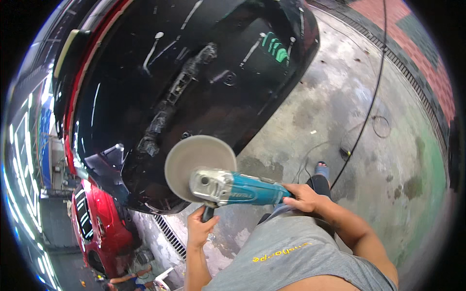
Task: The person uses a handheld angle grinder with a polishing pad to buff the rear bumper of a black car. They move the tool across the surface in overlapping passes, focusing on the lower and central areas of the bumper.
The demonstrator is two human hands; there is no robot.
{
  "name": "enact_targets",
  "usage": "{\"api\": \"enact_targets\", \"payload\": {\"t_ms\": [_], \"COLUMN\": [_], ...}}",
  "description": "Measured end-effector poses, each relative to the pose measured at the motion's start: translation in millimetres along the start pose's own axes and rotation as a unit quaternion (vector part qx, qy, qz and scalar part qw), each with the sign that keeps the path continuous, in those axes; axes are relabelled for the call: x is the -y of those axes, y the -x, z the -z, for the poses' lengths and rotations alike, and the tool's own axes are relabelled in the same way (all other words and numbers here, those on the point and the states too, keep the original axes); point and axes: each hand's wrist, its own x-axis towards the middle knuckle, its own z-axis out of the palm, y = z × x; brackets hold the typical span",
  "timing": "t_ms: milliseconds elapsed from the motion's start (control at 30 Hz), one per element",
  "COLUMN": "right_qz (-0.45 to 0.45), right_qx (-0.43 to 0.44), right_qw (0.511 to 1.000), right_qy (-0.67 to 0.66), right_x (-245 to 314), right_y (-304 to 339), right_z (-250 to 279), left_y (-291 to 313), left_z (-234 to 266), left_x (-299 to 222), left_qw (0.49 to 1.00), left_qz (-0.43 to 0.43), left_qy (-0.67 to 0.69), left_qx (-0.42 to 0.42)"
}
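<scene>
A teal and silver polisher (252, 190) lies across the front of my body. Its round pale pad (177, 162) overlaps the lower edge of a glossy black car panel (194, 116); whether the two touch I cannot tell. My left hand (198, 228) is wrapped round the black side handle (208, 213) near the polisher's head. Round the rear end of the body closes my right hand (303, 198), its fingers partly hidden beneath. Across the panel's middle runs a long strip of crumpled dark covering (177, 92). Lights reflect in the paint.
A black cable (373, 104) hangs down at the right, over the stained concrete floor (335, 111). Drain grates (170, 236) cross the floor at lower left and far right. Behind on the left stands a red car (109, 223), with another person's arm (125, 278) below it.
</scene>
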Motion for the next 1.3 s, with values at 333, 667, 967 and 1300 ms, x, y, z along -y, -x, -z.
{"api": "enact_targets", "payload": {"t_ms": [333,667,967,1300], "right_qz": [0.040,0.025,-0.011,0.003], "right_qx": [-0.108,-0.158,-0.026,-0.065], "right_qw": [0.993,0.986,0.995,0.995], "right_qy": [0.008,-0.054,0.093,0.077], "right_x": [-120,-129,-20,-48], "right_y": [26,10,-17,-16], "right_z": [147,299,393,406], "left_y": [-98,-180,-133,-138], "left_z": [-194,-313,-292,-307], "left_x": [-115,-243,-252,-248], "left_qw": [0.992,0.987,0.997,0.997], "left_qz": [-0.088,-0.094,0.002,-0.031], "left_qy": [-0.048,0.004,0.073,0.069], "left_qx": [0.075,0.128,0.031,0.031]}}
